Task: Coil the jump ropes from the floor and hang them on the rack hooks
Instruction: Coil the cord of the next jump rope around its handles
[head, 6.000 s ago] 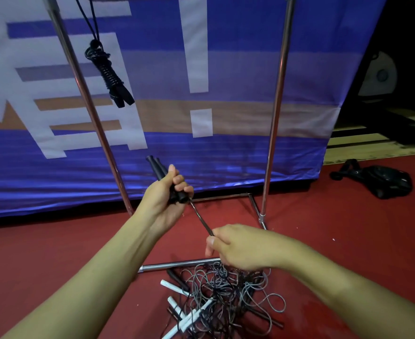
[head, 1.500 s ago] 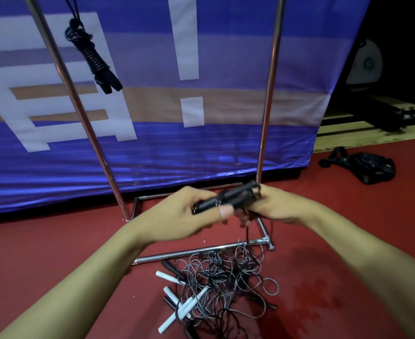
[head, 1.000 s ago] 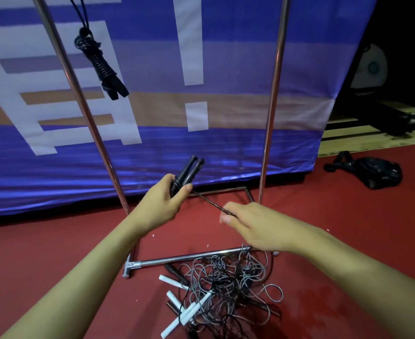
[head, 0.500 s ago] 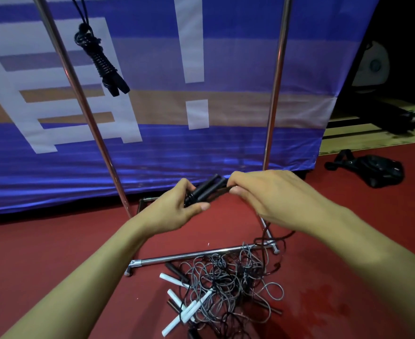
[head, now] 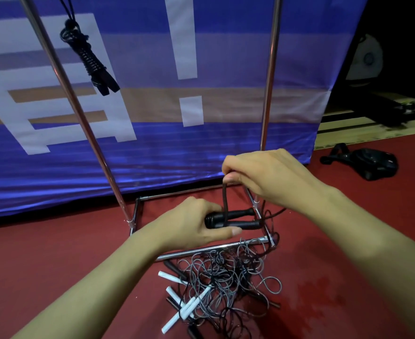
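My left hand [head: 196,225] grips two black jump rope handles [head: 240,218], held side by side and pointing right. My right hand [head: 265,174] pinches the black cord [head: 224,201] above them, and the cord runs down across the handles. Below lies a tangled pile of jump ropes [head: 221,280] with white and black handles on the red floor. One coiled black rope [head: 91,62] hangs at the upper left of the metal rack [head: 79,101].
The rack's base bars [head: 211,248] lie on the floor just beyond the pile, with its right upright pole [head: 270,72] behind my right hand. A blue banner [head: 177,133] stands behind. A black bag [head: 367,165] lies on the floor at right.
My left hand has lowered the handles and turned them level. My right hand has risen above them, drawing the cord over the handles.
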Demonstrator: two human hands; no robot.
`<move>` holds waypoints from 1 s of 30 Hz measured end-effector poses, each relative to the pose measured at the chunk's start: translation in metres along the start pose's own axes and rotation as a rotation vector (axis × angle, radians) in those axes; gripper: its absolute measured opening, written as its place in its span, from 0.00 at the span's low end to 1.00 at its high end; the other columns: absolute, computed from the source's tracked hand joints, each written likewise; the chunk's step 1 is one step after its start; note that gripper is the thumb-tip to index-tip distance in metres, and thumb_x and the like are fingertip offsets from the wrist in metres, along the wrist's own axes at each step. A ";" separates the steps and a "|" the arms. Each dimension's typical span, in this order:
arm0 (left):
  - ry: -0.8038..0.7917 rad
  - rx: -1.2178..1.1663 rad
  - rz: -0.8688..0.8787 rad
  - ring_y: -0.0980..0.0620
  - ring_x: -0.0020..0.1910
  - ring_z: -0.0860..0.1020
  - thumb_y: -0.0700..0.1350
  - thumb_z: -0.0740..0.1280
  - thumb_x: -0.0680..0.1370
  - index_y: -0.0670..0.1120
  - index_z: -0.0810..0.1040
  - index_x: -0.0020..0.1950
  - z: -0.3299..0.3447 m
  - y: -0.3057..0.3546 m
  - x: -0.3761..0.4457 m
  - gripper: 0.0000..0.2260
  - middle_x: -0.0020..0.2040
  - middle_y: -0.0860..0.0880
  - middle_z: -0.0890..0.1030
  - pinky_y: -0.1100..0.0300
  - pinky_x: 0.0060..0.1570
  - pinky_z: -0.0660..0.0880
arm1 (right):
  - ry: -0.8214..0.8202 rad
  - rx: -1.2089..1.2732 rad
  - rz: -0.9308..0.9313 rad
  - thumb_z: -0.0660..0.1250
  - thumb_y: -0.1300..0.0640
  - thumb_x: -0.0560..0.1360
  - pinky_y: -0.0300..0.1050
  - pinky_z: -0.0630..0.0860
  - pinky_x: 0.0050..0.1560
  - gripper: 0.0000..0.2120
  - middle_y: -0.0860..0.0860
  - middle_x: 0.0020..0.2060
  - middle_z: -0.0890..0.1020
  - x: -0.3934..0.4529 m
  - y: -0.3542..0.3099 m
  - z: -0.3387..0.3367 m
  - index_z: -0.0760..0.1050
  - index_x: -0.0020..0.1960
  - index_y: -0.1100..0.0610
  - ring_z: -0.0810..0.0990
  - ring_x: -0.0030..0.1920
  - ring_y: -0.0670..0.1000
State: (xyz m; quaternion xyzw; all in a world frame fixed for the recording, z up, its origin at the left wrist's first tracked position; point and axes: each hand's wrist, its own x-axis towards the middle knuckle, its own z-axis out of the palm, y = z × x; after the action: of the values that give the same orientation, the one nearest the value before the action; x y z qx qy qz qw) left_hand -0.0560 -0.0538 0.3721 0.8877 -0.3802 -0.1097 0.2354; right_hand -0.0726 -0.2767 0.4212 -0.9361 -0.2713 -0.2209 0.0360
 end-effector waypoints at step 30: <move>0.454 -0.709 -0.239 0.53 0.26 0.67 0.54 0.57 0.87 0.41 0.74 0.46 -0.016 -0.022 0.007 0.19 0.33 0.48 0.75 0.60 0.27 0.66 | -0.328 0.864 0.366 0.57 0.54 0.86 0.48 0.79 0.47 0.08 0.48 0.33 0.83 -0.020 -0.026 0.069 0.72 0.52 0.53 0.82 0.34 0.47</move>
State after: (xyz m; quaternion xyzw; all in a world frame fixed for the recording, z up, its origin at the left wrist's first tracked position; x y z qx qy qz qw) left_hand -0.0319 -0.0401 0.3751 0.7914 -0.1523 -0.0617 0.5888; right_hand -0.0739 -0.2515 0.3493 -0.8904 -0.1714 0.0718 0.4155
